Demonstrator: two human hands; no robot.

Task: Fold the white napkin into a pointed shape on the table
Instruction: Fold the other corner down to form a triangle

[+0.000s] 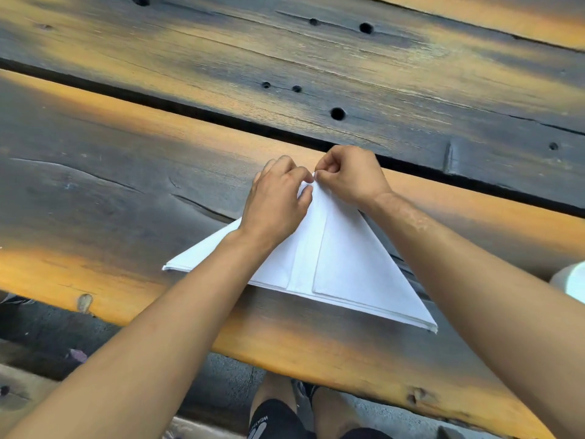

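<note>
The white napkin [345, 264] lies folded into a triangle on the wooden table [126, 191], its long edge toward me and its point away. A folded flap runs down the middle. My left hand [278, 201] rests on the napkin's upper left side, fingertips at the top point. My right hand [351, 175] has curled fingers that pinch the napkin's tip at the top. Both hands meet at the point and hide it.
The table is made of dark, weathered planks with orange streaks, knot holes [337, 113] and a deep gap [190, 106] between boards. A white rounded object [569, 280] shows at the right edge. My knees and the ground appear below the table's near edge.
</note>
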